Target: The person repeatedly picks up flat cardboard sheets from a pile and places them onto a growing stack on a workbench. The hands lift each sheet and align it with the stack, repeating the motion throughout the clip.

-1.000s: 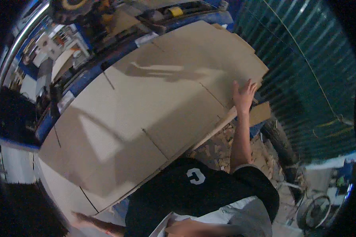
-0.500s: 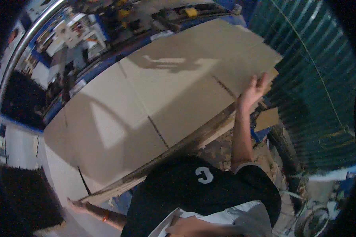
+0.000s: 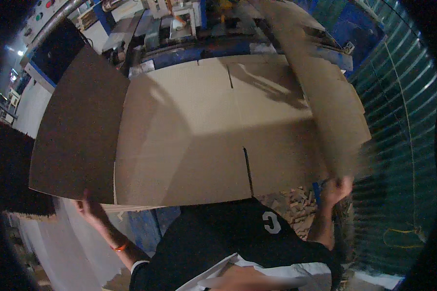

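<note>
A large brown cardboard sheet (image 3: 199, 102), creased and slotted like a box blank, spans the view in front of my body. Its left end panel (image 3: 77, 131) stands raised and in shadow. My left hand (image 3: 91, 213) holds that panel by its near edge, thumb on the face, the other fingers mostly hidden beneath. On the right, another end panel (image 3: 320, 97) is lifted and smeared by motion. Closed on the near corner of this right panel is my right hand (image 3: 338, 190). More cardboard layers show under the sheet's near edge.
Beyond the sheet runs a machine with a blue frame (image 3: 199, 56). A green corrugated metal wall (image 3: 398, 145) closes off the right. Scraps of cardboard (image 3: 296, 208) lie below near my right arm. A stack with a dark, ragged side (image 3: 14, 169) stands at the left.
The sheet lay flat and slanted in view; now it sits squarer, both end panels raised. My right hand went from spread fingers to a closed grip, and my left took the left panel's edge.
</note>
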`<control>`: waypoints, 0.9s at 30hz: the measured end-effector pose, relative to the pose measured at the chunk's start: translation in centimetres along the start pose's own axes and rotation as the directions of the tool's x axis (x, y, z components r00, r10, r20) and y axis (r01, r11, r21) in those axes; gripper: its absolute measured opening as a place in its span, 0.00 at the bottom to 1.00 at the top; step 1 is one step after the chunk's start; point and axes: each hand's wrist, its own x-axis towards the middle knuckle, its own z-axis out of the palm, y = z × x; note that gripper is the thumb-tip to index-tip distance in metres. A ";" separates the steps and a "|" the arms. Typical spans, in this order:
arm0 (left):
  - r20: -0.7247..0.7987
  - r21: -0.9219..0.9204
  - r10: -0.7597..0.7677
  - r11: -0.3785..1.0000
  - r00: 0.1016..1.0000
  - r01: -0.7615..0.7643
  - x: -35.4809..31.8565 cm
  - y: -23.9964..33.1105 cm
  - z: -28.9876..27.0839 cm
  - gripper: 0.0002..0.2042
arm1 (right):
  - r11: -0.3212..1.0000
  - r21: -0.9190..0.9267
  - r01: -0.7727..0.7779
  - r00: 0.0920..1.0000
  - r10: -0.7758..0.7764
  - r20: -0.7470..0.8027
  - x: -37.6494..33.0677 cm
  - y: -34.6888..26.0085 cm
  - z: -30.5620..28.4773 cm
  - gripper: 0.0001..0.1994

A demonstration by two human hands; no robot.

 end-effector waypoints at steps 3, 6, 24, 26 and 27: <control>0.363 0.286 0.065 0.942 0.930 -0.178 -4.0 0.2 5.9 0.16 | 0.960 0.167 0.224 0.816 -0.279 0.507 -2.7 0.9 2.2 0.13; 0.849 0.379 0.036 0.652 0.527 -0.657 -5.4 0.4 11.0 0.25 | 0.902 0.152 0.404 0.608 -0.389 0.692 -2.4 1.6 3.5 0.16; 0.907 0.206 0.184 0.589 0.378 -0.782 3.8 -3.6 18.4 0.29 | 0.792 0.022 0.610 0.470 -0.383 0.796 8.5 6.0 14.3 0.37; 0.895 0.206 0.236 0.536 0.379 -0.819 5.3 -4.6 20.1 0.31 | 0.848 -0.080 0.524 0.458 -0.201 0.866 10.4 6.4 16.3 0.37; 0.890 0.202 0.255 0.523 0.379 -0.828 5.8 -5.3 21.0 0.31 | 0.857 -0.094 0.507 0.457 -0.174 0.872 11.4 6.8 17.2 0.38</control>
